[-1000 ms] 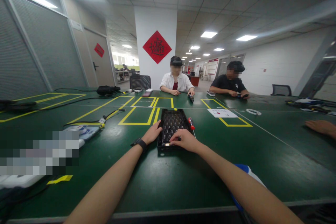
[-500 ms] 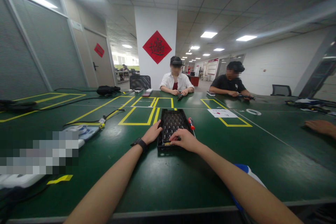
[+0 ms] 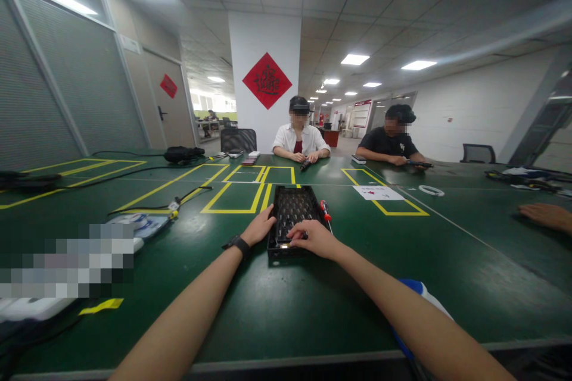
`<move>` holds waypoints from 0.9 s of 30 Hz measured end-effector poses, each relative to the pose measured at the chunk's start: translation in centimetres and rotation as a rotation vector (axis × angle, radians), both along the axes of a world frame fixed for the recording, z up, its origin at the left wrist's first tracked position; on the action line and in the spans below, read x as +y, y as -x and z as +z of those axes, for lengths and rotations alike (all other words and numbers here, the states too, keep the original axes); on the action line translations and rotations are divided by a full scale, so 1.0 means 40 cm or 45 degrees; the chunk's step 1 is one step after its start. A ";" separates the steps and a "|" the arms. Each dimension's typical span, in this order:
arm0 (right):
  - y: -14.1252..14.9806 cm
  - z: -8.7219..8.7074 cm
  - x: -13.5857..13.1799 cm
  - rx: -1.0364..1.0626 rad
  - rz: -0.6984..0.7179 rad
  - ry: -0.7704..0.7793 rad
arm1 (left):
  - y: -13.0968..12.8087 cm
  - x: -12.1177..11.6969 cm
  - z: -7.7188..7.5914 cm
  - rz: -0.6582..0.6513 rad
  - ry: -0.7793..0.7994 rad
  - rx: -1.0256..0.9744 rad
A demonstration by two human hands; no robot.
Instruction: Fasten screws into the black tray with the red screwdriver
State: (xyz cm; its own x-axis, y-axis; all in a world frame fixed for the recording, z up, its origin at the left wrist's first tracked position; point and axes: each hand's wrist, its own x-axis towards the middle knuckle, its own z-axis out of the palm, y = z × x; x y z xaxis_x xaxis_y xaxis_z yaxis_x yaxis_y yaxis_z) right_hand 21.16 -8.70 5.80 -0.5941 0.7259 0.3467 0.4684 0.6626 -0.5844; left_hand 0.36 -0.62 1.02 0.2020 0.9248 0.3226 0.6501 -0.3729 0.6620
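A black tray (image 3: 292, 205) with rows of small pockets lies on the green table in front of me. My left hand (image 3: 260, 227) rests against the tray's left rim with its fingers stretched along it and a black watch on the wrist. My right hand (image 3: 313, 237) lies over the tray's near end, its fingers curled and pressed down on something small that I cannot make out. A red-handled screwdriver (image 3: 326, 209) lies just right of the tray, beside my right hand.
Yellow tape boxes (image 3: 232, 196) mark the table (image 3: 286, 303). Cables (image 3: 179, 199) and a flat device (image 3: 143, 223) lie to my left, and a paper sheet (image 3: 378, 192) and white ring (image 3: 431, 190) to my right. Two people sit opposite. Another person's hand (image 3: 545, 215) rests at far right.
My hands have stayed on the tray, the right fingers shifting slightly. The person in white opposite brought both hands together on a dark tool.
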 end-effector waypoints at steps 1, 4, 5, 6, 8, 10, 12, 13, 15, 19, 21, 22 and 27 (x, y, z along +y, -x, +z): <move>0.000 0.001 0.000 -0.003 0.004 0.006 | 0.000 -0.001 0.001 -0.001 0.001 -0.002; 0.000 0.001 0.000 -0.007 0.004 0.011 | 0.001 -0.001 0.000 0.001 0.008 -0.003; 0.000 0.000 0.002 -0.007 0.002 0.012 | 0.002 0.000 0.000 0.002 0.010 -0.001; 0.000 -0.001 0.003 -0.007 0.002 0.013 | 0.002 0.001 -0.001 0.000 0.009 0.002; -0.002 -0.005 0.007 -0.008 0.002 0.016 | 0.003 0.003 -0.003 -0.007 0.001 0.006; -0.004 -0.008 0.010 -0.019 0.005 0.015 | 0.004 0.004 -0.004 -0.015 -0.003 0.006; -0.007 -0.008 0.010 -0.034 0.004 -0.003 | 0.004 0.004 -0.005 -0.019 -0.001 0.008; -0.009 -0.006 0.010 -0.042 0.005 -0.016 | 0.005 0.004 -0.005 -0.017 0.000 0.011; -0.012 0.000 0.012 -0.046 0.013 -0.038 | 0.005 0.004 -0.006 -0.009 0.000 0.018; -0.009 0.016 0.047 0.003 -0.057 -0.007 | 0.007 0.008 -0.011 0.002 0.000 0.005; 0.000 0.021 0.083 -0.026 -0.143 -0.006 | 0.008 0.011 -0.014 -0.003 -0.006 -0.004; 0.006 0.022 0.102 -0.076 -0.183 -0.027 | 0.009 0.012 -0.015 -0.009 -0.009 -0.006; 0.047 0.008 0.170 -0.331 -0.308 -0.020 | 0.009 0.015 -0.015 -0.011 -0.002 -0.017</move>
State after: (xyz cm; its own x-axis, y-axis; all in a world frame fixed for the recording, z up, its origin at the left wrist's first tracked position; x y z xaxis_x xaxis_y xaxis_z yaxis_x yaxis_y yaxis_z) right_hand 19.28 -1.89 6.14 -0.4751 0.8522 0.2192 0.7447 0.5221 -0.4157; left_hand -0.01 -0.03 0.44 0.2058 0.9224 0.3267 0.6380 -0.3796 0.6700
